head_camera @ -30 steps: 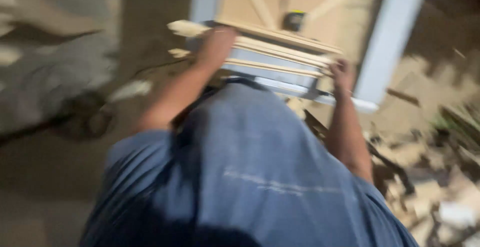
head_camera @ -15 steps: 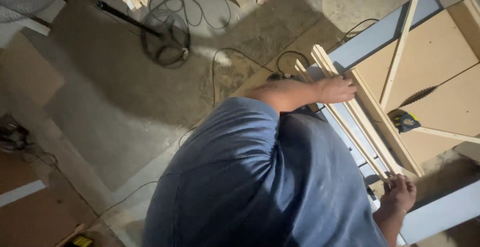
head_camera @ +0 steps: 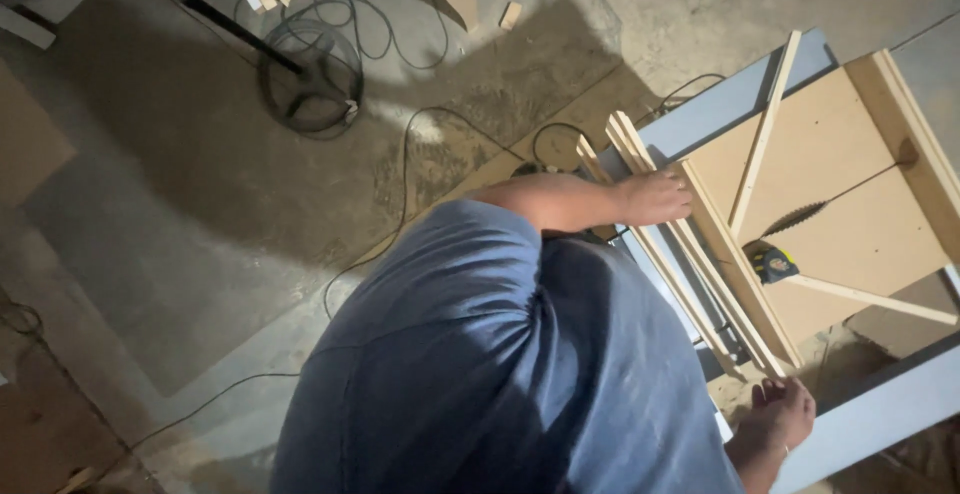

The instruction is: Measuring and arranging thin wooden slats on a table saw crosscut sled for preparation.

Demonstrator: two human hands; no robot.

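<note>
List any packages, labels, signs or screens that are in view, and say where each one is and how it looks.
None: no package, label, sign or screen is in view.
The nearest such thing is a tape measure, small, yellow and black, lying on the board table beside the wooden strips.
</note>
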